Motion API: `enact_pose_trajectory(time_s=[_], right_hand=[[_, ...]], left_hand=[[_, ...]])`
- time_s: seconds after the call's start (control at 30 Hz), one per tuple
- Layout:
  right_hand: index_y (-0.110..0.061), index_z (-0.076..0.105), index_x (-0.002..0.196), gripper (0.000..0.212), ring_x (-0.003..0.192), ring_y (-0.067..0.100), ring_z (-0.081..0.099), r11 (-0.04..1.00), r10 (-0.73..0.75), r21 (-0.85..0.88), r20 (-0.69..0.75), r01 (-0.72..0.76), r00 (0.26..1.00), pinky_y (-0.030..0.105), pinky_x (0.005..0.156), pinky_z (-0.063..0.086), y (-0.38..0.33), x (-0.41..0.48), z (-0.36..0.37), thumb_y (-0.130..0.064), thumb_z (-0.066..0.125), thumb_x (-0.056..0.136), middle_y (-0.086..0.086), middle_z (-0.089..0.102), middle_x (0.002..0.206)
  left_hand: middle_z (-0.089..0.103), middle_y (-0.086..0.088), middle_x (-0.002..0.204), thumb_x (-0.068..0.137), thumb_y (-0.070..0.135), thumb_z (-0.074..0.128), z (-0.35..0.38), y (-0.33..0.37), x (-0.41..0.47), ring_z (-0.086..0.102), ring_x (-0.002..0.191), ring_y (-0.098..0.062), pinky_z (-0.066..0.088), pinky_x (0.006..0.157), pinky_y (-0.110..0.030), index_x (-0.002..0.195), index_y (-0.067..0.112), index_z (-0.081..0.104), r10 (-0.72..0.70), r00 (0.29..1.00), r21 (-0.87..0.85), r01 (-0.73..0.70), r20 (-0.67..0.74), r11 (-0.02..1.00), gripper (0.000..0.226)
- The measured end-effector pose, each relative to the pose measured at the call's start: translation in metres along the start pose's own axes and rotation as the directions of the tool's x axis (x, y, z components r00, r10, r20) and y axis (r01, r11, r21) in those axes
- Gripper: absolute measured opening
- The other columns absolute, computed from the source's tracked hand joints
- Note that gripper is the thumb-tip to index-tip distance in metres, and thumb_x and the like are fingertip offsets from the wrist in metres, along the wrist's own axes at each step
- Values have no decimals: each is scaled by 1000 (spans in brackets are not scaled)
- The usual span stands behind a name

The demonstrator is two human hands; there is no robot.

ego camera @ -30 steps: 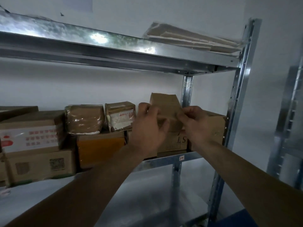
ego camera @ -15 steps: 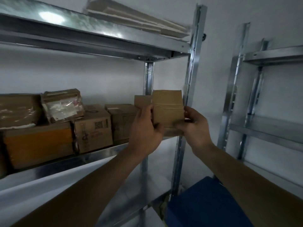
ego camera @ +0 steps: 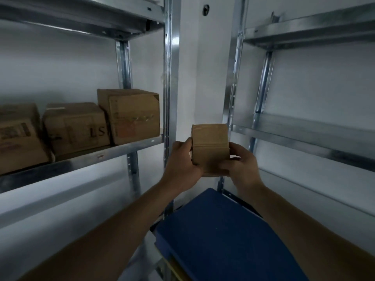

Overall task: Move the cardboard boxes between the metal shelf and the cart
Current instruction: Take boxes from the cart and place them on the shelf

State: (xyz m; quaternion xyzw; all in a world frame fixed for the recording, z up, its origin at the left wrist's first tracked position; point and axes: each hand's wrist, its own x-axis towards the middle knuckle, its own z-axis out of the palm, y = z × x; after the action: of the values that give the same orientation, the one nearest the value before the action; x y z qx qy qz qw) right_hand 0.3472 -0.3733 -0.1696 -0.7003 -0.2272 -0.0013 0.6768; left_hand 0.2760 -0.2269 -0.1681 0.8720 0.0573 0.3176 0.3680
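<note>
Gripping a small cardboard box between them, left hand and right hand curl round its sides above the blue cart.

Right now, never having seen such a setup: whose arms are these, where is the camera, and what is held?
There is no machine: a person wears one camera on the head, looking forward and down, so both arms are their own. The left hand and right hand grip a small cardboard box between them, in the air. Lower down lies the blue cart deck. On the left, three more boxes sit on the metal shelf. Another shelf unit stands on the right.
</note>
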Motion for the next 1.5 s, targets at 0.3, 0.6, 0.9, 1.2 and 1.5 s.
enact_pose_trajectory(time_s=[0.3,0.6,0.9,1.2,1.5], right_hand=[[-20,61,126,64,96,22,68,990,134,-18,-87,-136,987,36,67,61,70,9,-53,-6,64,63,2,68,114],[-34,58,99,37,101,25,63,968,234,-52,-150,-244,961,55,85,57,132,35,-64,-11,62,71,-3,64,110],[-42,45,139,45,109,17,61,932,359,35,-216,-361,908,45,89,53,194,78,-37,-57,46,97,-8,59,124],[-42,39,136,57,94,22,61,884,437,-63,-245,-464,866,38,73,52,248,101,-8,-18,65,90,2,59,109],[-44,46,114,61,109,11,58,800,443,-314,-265,-511,857,27,82,59,318,91,13,-14,79,72,-7,53,122]], left_hand=[[49,2,130,81,14,71,87,-22,8,57,104,-18,52,79,-27,139,24,40,-94,987,-78,105,130,991,66],[58,4,109,92,36,58,136,-61,35,62,91,-18,56,81,-44,113,20,49,-193,932,-167,252,306,953,28],[62,-6,95,90,65,40,175,-130,91,65,89,-28,55,83,-55,93,16,54,-245,865,-171,348,438,922,51],[62,-8,104,95,11,50,210,-210,117,63,98,-27,52,91,-53,142,26,43,-206,736,-172,402,645,899,50],[65,7,103,87,5,63,243,-272,104,62,93,-7,58,79,-34,113,22,53,-187,730,-29,273,658,961,33]])
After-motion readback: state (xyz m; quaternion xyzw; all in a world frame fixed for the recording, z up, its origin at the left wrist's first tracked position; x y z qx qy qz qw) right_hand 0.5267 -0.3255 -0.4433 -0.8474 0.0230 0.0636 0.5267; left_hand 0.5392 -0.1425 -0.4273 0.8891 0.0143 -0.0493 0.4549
